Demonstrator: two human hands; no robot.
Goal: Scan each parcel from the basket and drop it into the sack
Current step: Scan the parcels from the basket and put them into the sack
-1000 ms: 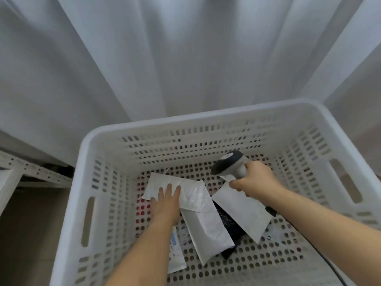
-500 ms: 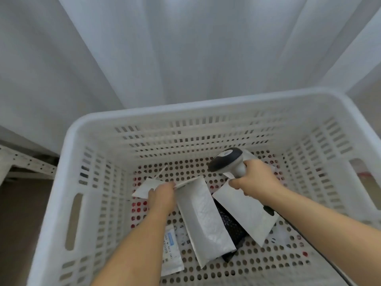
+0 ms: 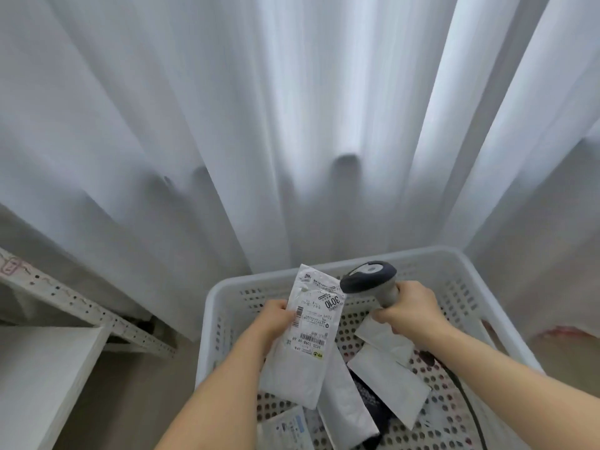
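Observation:
My left hand [image 3: 272, 323] grips a white parcel [image 3: 308, 339] by its left edge and holds it upright above the white perforated basket [image 3: 461, 274], its printed label with barcodes facing me. My right hand [image 3: 410, 311] grips the handle of a grey and black barcode scanner [image 3: 370, 279], whose head points left at the top of the parcel, almost touching it. Several more white parcels [image 3: 386, 381] and a dark one [image 3: 370, 397] lie on the basket floor. No sack is in view.
A white curtain [image 3: 292, 125] hangs right behind the basket. A white perforated metal shelf rail [image 3: 81, 310] and a white shelf board [image 3: 39, 378] stand at the left. The scanner's black cable [image 3: 467, 404] runs down along the basket's right side.
My left hand picked the white parcel off the basket floor, lifted it and turned its label towards me. The scanner rose with my right hand beside it. My view tilted upward.

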